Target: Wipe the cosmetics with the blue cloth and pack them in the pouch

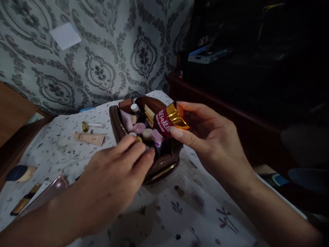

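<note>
In my right hand is a dark red cosmetic jar with a shiny gold lid, tilted above the right side of an open brown bag. Thumb and fingers pinch the jar around its lid end. My left hand reaches over the near left edge of the bag with its fingers curled down among the contents; what they grip, if anything, is hidden. Packed upright inside are several small containers, among them a dark bottle with a white cap, a pink rounded item and a pink-capped tube.
On the patterned sheet to the left lie a beige tube, a small gold-capped item, a dark-lidded jar and a pinkish flat case. Patterned wallpaper rises behind. Dark wooden furniture borders the right.
</note>
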`<state>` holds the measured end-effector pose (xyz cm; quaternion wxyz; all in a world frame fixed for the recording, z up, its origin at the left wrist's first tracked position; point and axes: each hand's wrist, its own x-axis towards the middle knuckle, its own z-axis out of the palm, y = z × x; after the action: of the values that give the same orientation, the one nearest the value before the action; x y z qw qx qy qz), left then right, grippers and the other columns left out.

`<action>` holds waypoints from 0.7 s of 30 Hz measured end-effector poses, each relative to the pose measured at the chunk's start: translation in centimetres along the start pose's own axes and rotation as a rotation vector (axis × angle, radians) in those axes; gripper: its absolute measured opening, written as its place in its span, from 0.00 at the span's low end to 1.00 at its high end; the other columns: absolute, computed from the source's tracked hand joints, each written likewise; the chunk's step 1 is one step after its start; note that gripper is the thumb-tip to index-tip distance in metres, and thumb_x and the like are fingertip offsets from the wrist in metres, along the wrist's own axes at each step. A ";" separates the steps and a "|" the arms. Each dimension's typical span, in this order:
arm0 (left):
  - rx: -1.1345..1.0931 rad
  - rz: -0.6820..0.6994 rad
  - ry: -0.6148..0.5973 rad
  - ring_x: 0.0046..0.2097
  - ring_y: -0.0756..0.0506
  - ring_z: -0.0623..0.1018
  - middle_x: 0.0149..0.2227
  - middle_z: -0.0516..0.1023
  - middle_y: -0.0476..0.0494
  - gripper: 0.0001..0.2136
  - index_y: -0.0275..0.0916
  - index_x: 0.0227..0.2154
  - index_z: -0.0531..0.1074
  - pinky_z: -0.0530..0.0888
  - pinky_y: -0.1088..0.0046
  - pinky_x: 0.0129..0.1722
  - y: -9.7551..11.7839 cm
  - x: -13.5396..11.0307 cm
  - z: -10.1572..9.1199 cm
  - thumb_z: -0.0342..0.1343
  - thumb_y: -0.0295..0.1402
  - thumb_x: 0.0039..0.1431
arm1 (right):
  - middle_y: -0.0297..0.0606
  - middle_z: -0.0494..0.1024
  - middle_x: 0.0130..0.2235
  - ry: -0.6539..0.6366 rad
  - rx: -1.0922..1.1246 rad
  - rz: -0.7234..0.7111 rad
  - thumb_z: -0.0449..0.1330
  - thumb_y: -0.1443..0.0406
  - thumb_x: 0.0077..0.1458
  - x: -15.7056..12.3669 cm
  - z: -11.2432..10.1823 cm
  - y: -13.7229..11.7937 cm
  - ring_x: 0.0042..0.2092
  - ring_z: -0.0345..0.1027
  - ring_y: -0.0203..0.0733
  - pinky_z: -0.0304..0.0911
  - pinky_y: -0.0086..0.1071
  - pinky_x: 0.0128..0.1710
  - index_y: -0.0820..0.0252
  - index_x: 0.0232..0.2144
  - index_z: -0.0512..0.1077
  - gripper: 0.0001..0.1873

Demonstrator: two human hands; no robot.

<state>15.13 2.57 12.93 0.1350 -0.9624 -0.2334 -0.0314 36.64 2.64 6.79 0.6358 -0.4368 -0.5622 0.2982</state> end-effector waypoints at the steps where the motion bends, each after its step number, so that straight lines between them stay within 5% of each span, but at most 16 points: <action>1: -0.010 0.046 -0.062 0.51 0.37 0.76 0.46 0.78 0.37 0.19 0.38 0.52 0.73 0.77 0.65 0.41 0.3 0.0 0.2 0.51 0.26 0.58 | 0.36 0.79 0.48 0.003 -0.004 0.010 0.70 0.53 0.52 0.0 0.0 0.0 0.49 0.76 0.46 0.74 0.40 0.51 0.51 0.48 0.74 0.22; 5: -0.039 0.095 -0.206 0.52 0.34 0.75 0.46 0.78 0.36 0.25 0.40 0.57 0.69 0.76 0.65 0.35 0.9 -0.4 0.7 0.53 0.27 0.55 | 0.37 0.80 0.48 0.005 -0.024 0.037 0.70 0.53 0.52 -0.1 -0.2 -0.2 0.49 0.76 0.48 0.75 0.42 0.49 0.49 0.48 0.74 0.22; 11: -0.103 0.065 -0.175 0.51 0.37 0.75 0.48 0.77 0.37 0.26 0.43 0.62 0.64 0.76 0.66 0.36 0.1 -1.0 0.5 0.51 0.27 0.59 | 0.37 0.80 0.47 -0.006 -0.082 0.005 0.71 0.54 0.51 0.1 -0.5 -0.4 0.48 0.76 0.48 0.75 0.41 0.48 0.50 0.48 0.75 0.22; 17: -0.111 -0.177 -0.001 0.46 0.43 0.77 0.47 0.79 0.46 0.19 0.46 0.50 0.74 0.73 0.68 0.45 -7.0 2.9 -1.7 0.40 0.29 0.66 | 0.37 0.80 0.45 -0.016 -0.093 -0.030 0.71 0.55 0.51 0.8 -0.4 -0.5 0.47 0.76 0.47 0.75 0.41 0.48 0.52 0.47 0.75 0.22; 21: -0.003 -0.215 -0.357 0.38 0.44 0.76 0.36 0.80 0.44 0.15 0.39 0.43 0.78 0.72 0.70 0.39 -11.8 7.9 -1.3 0.45 0.30 0.63 | 0.38 0.80 0.45 -0.025 -0.066 -0.047 0.72 0.55 0.50 1.3 -0.1 -0.4 0.48 0.75 0.48 0.73 0.42 0.50 0.54 0.46 0.76 0.22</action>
<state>16.72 15.80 18.09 0.0860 -0.9225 -0.3550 0.1249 36.91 3.58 7.70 0.6209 -0.4404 -0.5896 0.2700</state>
